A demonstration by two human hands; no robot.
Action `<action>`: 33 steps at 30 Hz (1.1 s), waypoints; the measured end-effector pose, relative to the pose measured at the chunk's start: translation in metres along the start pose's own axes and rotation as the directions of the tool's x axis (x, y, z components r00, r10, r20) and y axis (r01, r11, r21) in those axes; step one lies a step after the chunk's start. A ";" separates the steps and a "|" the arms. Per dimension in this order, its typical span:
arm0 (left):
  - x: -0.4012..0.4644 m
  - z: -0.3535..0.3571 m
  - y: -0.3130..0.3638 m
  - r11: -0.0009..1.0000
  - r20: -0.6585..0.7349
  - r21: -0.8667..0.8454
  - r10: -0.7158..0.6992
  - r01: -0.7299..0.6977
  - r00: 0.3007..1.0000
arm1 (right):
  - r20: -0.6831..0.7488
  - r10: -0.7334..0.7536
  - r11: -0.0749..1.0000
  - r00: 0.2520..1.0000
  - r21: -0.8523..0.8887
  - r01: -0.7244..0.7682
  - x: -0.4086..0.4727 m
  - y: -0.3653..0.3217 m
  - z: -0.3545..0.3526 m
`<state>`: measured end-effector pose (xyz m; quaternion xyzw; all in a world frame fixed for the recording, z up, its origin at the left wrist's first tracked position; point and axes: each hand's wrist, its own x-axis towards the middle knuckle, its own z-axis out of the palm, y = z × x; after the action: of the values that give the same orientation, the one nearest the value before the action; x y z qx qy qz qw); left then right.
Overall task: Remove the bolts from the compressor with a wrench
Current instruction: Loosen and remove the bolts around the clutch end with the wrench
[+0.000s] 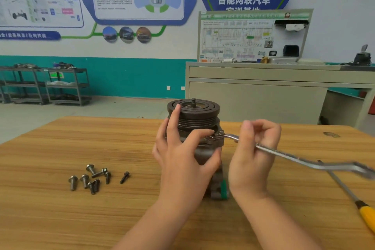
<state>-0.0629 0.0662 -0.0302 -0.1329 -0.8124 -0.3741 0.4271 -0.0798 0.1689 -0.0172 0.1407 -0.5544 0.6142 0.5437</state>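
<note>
The compressor [194,115] stands upright on the wooden table [81,219], its grooved pulley on top. My left hand [182,156] wraps round its body, the index finger up against the pulley and the thumb near the flange. A silver ring wrench [284,154] sits with its ring end on a bolt at the flange [220,135] and slants out to the right. My right hand [253,154] holds the wrench shaft close to the ring end, fingers curled over it. Several loose bolts [91,178] lie on the table to the left.
A screwdriver with a yellow handle [367,217] lies at the table's right edge, its shaft passing under the wrench. Behind the table stand a beige workbench [263,91] with a wiring board and metal carts [50,85] at the far left wall.
</note>
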 end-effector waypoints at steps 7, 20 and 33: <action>-0.001 0.002 0.002 1.000 -0.001 0.014 -0.005 0.005 1.000 | 0.239 0.792 0.487 0.562 0.307 -0.818 0.036 0.019 -0.010; -0.002 0.003 0.001 1.000 -0.004 0.018 -0.010 0.010 1.000 | 0.604 0.704 0.199 0.374 0.337 -0.920 0.048 0.012 -0.015; -0.004 0.002 -0.001 1.000 0.002 -0.010 0.004 -0.004 1.000 | 0.217 -0.207 0.967 0.954 -0.100 0.233 0.034 -0.013 -0.019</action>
<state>-0.0622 0.0676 -0.0341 -0.1368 -0.8107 -0.3772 0.4265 -0.0728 0.1995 0.0092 0.2299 -0.6257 0.4961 0.5564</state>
